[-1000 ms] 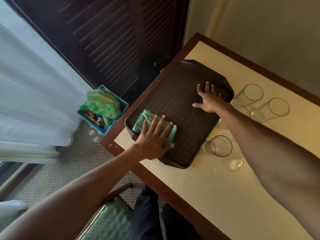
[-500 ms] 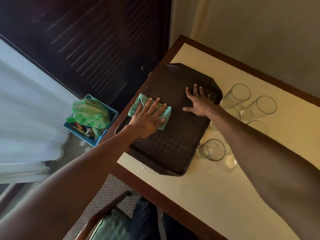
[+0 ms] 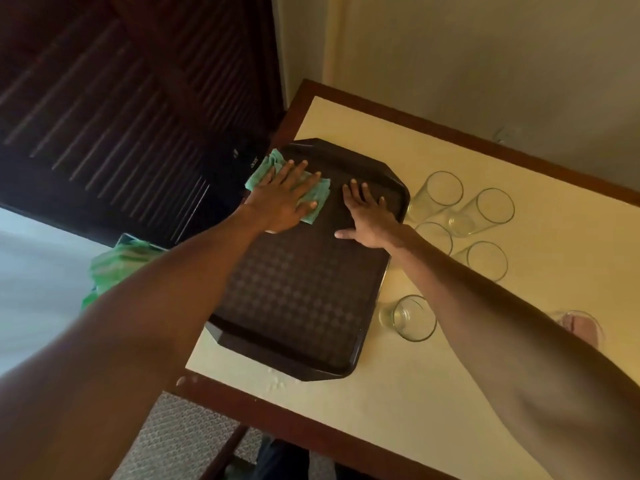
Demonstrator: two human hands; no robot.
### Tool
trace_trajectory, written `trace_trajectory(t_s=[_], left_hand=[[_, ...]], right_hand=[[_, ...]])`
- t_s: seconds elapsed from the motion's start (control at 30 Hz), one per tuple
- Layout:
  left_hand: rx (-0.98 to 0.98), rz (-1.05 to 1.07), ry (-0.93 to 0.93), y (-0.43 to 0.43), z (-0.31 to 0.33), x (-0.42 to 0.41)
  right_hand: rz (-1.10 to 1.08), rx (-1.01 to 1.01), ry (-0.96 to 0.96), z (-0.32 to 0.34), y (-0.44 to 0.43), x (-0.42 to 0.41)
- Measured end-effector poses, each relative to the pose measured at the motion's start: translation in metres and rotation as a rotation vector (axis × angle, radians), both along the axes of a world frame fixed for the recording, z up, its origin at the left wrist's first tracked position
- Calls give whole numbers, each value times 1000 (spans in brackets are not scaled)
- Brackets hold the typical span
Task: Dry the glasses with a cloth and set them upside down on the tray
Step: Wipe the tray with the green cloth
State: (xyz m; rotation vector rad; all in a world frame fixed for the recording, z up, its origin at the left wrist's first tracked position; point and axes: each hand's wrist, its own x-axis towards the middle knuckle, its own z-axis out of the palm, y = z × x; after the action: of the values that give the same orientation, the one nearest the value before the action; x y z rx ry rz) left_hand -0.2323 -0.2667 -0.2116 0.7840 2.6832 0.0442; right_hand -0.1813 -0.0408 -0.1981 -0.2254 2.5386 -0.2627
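Observation:
A dark brown tray [image 3: 298, 299] lies on the cream table with nothing standing on it. My left hand [image 3: 284, 195] presses flat on a green cloth [image 3: 320, 194] at the tray's far left corner, fingers spread. My right hand [image 3: 367, 216] rests flat on the tray's far right part, holding nothing. Several clear glasses stand upright on the table to the right of the tray: one near its right edge [image 3: 414, 318], others in a cluster farther back [image 3: 491, 209].
The table [image 3: 433, 393] has a dark wood rim and some water drops near the tray's front edge. A blue bin with green cloths [image 3: 114, 261] sits on the floor to the left. A wall and dark louvred doors lie behind.
My left hand has slid the green cloth from the tray's near left part to its far left corner. My right hand has stayed flat on the tray.

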Motion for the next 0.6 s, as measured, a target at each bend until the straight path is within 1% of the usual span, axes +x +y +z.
trace_trajectory(t_s=[0.13,0.3,0.47,0.6], left_hand=[[-32,-6,18,-1,1,-23],[10,-10,30,-16,-8,-10],[9,11,66,-37,-8,30],[56,71,70,-52,-15,77]], right_hand=[[3,-8,6,-2,0,0],[-9,7,-9,-3,-1,0],[-21,19,-27,1,-4,0],[-41,52,-51,4,-7,1]])
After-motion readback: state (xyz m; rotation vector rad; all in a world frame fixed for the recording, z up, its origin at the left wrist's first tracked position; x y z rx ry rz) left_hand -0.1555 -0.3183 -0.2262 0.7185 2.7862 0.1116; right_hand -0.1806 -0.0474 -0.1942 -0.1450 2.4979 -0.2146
